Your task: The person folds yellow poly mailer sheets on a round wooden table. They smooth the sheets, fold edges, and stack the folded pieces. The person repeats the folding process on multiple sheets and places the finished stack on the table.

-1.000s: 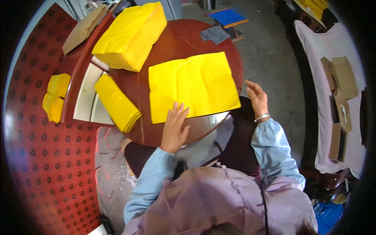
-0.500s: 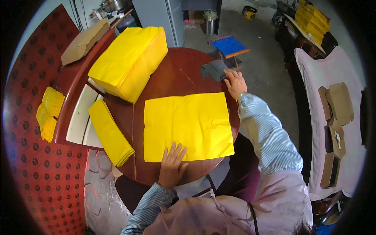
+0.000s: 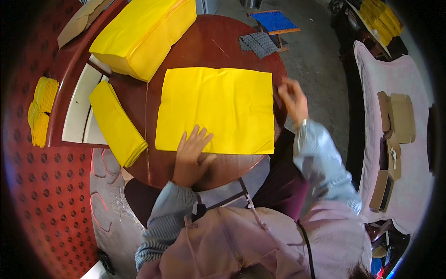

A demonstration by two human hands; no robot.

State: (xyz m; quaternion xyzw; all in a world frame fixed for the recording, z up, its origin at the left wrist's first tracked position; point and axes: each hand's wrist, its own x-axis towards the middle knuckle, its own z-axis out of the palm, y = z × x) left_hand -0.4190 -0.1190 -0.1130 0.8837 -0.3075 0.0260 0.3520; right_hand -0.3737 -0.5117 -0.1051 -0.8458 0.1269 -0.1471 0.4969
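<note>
A yellow sheet of paper or thin cloth (image 3: 216, 109), lightly creased, lies flat on the round red-brown table (image 3: 209, 42). Fingers spread, my left hand (image 3: 190, 151) rests on its near edge, left of the middle. My right hand (image 3: 296, 100) is in the air just off the sheet's right side, near the table's rim. Its fingers are bent and slightly blurred, thumb and forefinger apart, and I see nothing in them. To the left lies a narrow folded yellow bundle (image 3: 118, 123). Behind it sits a thick stack of yellow sheets (image 3: 144, 37).
A grey woven cloth (image 3: 258, 44) lies on the table's far right edge, near a blue-topped folding stool (image 3: 274, 22). At right, a pale cover (image 3: 402, 160) carries opened cardboard boxes (image 3: 402, 118). More yellow bundles (image 3: 44, 111) lie on red patterned fabric (image 3: 51, 186) at left.
My right hand has left the grey cloth's side and come nearer, beside the sheet, its fingers now bent. The sheet's turned-up near-right corner now lies flat. My left hand stays on it; the view has tilted down.
</note>
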